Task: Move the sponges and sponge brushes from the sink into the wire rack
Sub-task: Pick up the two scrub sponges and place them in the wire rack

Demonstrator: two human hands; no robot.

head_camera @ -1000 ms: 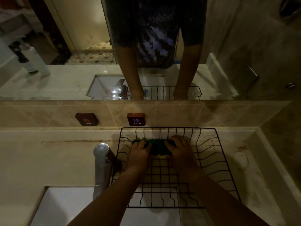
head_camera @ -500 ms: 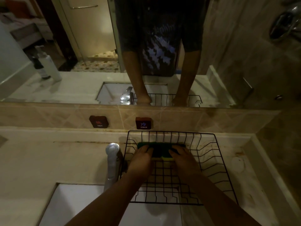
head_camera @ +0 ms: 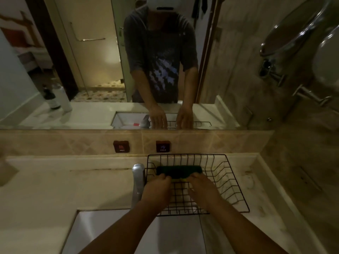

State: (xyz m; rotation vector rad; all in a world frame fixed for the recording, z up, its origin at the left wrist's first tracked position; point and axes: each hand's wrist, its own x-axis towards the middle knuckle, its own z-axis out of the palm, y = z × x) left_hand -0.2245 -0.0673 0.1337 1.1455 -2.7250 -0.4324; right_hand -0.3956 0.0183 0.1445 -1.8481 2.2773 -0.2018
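Left to right: faucet [head_camera: 138,180] at 9 o'clock of the wire rack [head_camera: 236,195]. The left hand [head_camera: 157,189] and right hand [head_camera: 203,191] lie apart, fingertips touching the near edge of the sponge [head_camera: 178,171]; whether they pinch it cannot be told. The sponge sits at the rack's 12 o'clock end, long axis running 9-to-3, equally near both hands. The sink [head_camera: 113,230] lies at 7 o'clock.
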